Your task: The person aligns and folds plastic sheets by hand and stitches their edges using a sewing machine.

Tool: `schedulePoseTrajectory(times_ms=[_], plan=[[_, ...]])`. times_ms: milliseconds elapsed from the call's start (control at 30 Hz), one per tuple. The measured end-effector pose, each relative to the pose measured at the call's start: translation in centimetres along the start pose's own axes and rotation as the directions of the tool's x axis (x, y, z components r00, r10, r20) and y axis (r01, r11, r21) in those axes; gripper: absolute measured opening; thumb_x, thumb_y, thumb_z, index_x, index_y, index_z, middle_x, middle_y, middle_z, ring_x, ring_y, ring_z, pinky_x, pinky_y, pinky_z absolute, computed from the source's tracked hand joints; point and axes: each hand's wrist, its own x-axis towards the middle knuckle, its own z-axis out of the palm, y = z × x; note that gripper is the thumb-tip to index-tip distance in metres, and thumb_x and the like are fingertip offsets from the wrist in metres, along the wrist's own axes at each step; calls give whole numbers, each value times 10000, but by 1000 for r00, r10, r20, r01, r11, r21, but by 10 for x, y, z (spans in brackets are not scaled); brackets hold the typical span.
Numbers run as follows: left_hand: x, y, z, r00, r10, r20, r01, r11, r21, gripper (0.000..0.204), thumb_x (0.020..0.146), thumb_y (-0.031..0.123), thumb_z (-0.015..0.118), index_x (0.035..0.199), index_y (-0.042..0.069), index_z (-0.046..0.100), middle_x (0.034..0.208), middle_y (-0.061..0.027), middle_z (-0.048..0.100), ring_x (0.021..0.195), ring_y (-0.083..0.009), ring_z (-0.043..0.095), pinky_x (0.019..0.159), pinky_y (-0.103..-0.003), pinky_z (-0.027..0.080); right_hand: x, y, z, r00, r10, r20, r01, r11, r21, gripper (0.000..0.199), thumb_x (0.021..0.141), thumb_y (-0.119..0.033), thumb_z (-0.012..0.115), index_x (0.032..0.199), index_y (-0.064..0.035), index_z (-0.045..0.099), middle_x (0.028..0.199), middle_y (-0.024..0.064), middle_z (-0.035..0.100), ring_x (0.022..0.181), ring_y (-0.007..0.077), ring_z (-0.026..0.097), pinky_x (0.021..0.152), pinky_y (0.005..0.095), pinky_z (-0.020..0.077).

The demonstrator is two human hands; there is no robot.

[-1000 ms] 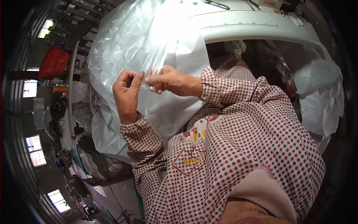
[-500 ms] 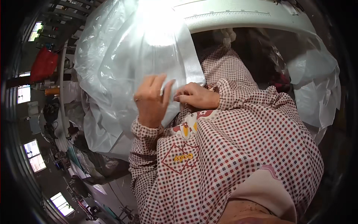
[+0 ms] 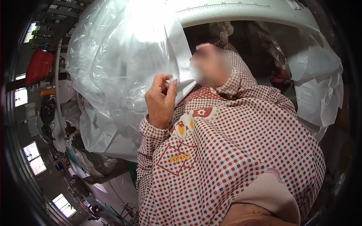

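A large heap of clear plastic sheeting [image 3: 117,75] spreads before me on the left, shiny under a bright light. Its right edge is a flat, whitish textured strip [image 3: 182,51]. My left hand [image 3: 161,101] is at the near part of the sheeting, with thumb and fingers pinched together on a bit of plastic. To the right of the strip is my right hand [image 3: 212,67], raised above my lap. It is smeared, so its fingers and anything in them cannot be made out. Both wrists come out of checked sleeves.
A pale machine table [image 3: 241,14] with a printed ruler scale curves across the far side. More clear plastic [image 3: 316,94] hangs at the right. A red cloth or bag [image 3: 39,66] and an orange thread spool [image 3: 48,92] are at the left, near a rail and windows.
My right hand has lifted away from my left and moved up and to the right. My left hand has shifted slightly right, its fingers now on the plastic. The sheeting has shifted a little left.
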Motion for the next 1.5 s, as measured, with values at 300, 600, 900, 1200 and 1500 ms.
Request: schedulePoseTrajectory(times_ms=[300, 600, 900, 1200, 1500], plan=[[1, -1, -3, 982, 189, 13, -189, 981, 40, 81, 904, 33, 625, 955, -30, 618, 752, -81, 598, 624, -140, 557, 565, -264, 437, -26, -57, -6, 800, -353, 486, 349, 931, 102, 258, 892, -231, 599, 793, 6, 589, 732, 132, 544, 691, 283, 550, 631, 411, 448], [-3, -1, -9, 971, 217, 102, -226, 970, 85, 122, 858, -3, 621, 976, -36, 623, 815, -143, 596, 665, -248, 593, 607, -325, 462, -40, -58, 1, 653, -446, 612, 409, 888, 211, 242, 866, -230, 640, 743, -32, 575, 697, 111, 573, 644, 273, 591, 578, 390, 473], [-16, -14, -19, 990, -45, 132, 77, 965, -252, 166, 915, 45, 626, 1045, -56, 644, 785, -90, 617, 674, -117, 554, 589, -273, 436, -23, -69, 15, 344, -556, 756, 702, 687, 186, 127, 810, -185, 626, 754, -89, 566, 704, 31, 596, 671, 216, 618, 622, 356, 467], [-24, 8, -52, 939, 308, -151, -246, 912, 327, 205, 834, -57, 595, 1033, -47, 644, 803, -164, 600, 669, -261, 585, 613, -324, 454, 29, -27, 79, 884, -274, 379, 310, 950, -35, 225, 975, -134, 482, 1074, 7, 627, 899, 162, 672, 697, 193, 636, 607, 305, 523], [-28, 35, -47, 943, 307, 130, -324, 755, 570, 377, 739, -52, 592, 1110, 6, 622, 840, -165, 557, 700, -336, 597, 606, -411, 454, 22, -63, 120, 214, -399, 891, 419, 862, 285, 327, 959, -241, 500, 1145, 11, 595, 1048, 217, 666, 846, 299, 660, 750, 412, 539]])
